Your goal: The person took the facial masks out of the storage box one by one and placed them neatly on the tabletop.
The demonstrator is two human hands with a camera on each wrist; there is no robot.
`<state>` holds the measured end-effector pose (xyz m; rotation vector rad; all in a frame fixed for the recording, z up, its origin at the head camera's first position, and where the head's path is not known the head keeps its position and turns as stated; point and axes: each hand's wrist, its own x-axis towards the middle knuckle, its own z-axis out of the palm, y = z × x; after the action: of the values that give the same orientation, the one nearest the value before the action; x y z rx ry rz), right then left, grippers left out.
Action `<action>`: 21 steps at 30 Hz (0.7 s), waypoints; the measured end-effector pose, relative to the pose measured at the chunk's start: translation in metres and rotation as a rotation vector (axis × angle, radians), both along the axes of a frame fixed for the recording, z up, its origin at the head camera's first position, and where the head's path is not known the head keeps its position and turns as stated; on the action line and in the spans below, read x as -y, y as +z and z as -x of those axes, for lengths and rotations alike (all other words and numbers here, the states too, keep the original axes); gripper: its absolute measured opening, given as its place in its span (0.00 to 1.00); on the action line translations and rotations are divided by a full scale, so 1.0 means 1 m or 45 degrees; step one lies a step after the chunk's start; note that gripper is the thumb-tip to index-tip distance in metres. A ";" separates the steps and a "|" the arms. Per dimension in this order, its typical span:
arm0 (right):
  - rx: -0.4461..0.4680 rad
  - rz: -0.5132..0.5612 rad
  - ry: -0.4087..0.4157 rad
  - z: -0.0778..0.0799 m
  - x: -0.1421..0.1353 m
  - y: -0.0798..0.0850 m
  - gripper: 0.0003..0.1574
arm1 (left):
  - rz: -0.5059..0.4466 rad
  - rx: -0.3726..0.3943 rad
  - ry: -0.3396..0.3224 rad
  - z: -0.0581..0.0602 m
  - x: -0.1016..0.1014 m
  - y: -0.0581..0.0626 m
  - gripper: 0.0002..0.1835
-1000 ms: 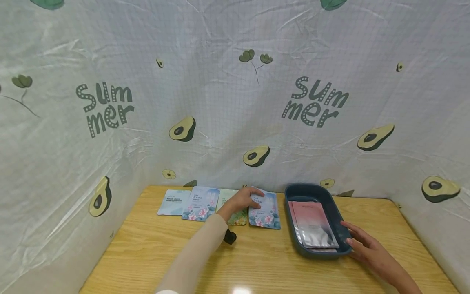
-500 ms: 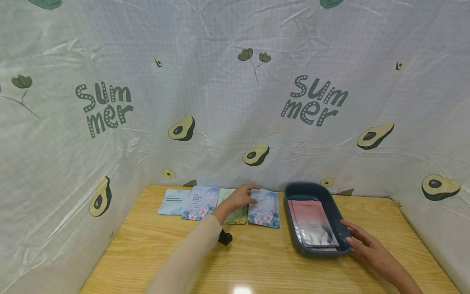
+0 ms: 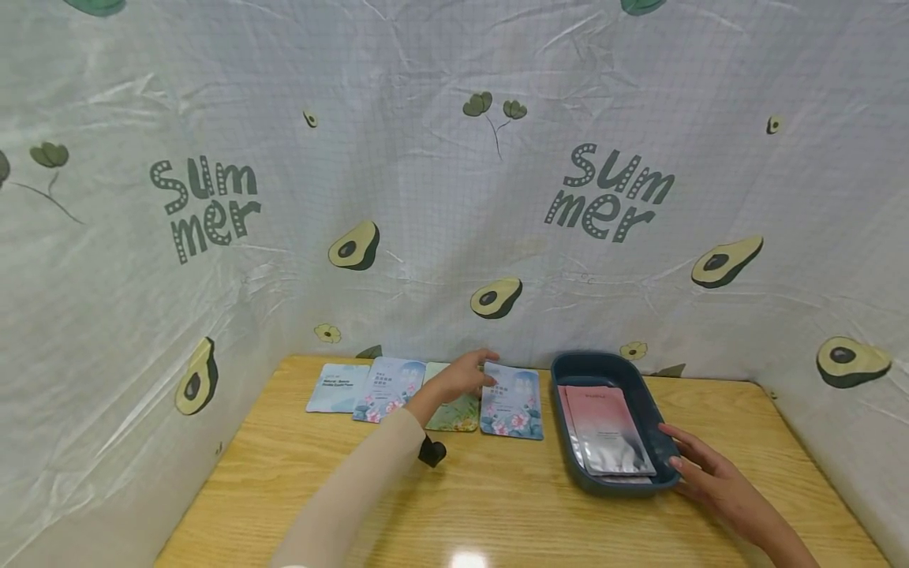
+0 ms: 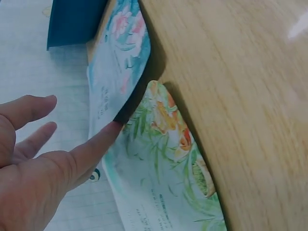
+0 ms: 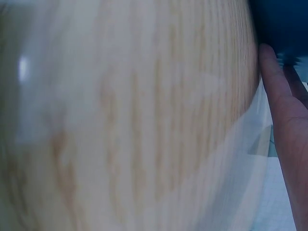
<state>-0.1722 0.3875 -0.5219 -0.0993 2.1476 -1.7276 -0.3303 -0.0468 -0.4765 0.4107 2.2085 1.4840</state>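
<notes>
Blue bin point(image 3: 596, 369), pink packets point(image 3: 608, 430) inside, right hand point(image 3: 712, 477) touching it, left hand point(image 3: 461, 377) at floral packet point(image 3: 513, 409), both unclenched

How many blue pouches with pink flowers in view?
2: one flat blue pink-flowered pouch second from left, another matching pouch beside the navy plastic tray. Any underneath would be hidden.

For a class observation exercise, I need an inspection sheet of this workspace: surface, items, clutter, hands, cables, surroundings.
Surface: light-brown wooden table.
Items: pale-blue packet, left floral packet, green packet and right floral packet in a row; pink packets in navy tray.
Clutter: nothing seen.
Hands: left hand, fingers apart, at the right floral packet's left edge, black device by its wrist; right hand touching the tray's right side.
Cables: nothing seen.
Surroundings: white printed sheet behind and at both sides.
</notes>
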 end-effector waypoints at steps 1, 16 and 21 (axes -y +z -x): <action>0.001 -0.005 -0.001 0.000 0.000 0.000 0.38 | -0.002 0.010 0.003 0.000 0.000 0.001 0.28; -0.002 -0.092 -0.005 0.003 0.000 0.005 0.38 | 0.112 -0.145 -0.212 0.002 -0.019 0.046 0.26; 0.020 -0.142 -0.029 0.003 0.001 0.005 0.39 | 0.205 -0.285 -0.355 0.007 -0.044 0.075 0.24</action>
<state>-0.1754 0.3868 -0.5168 -0.0311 2.2368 -1.6112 -0.3369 -0.0030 -0.4019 0.8273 2.3052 1.1519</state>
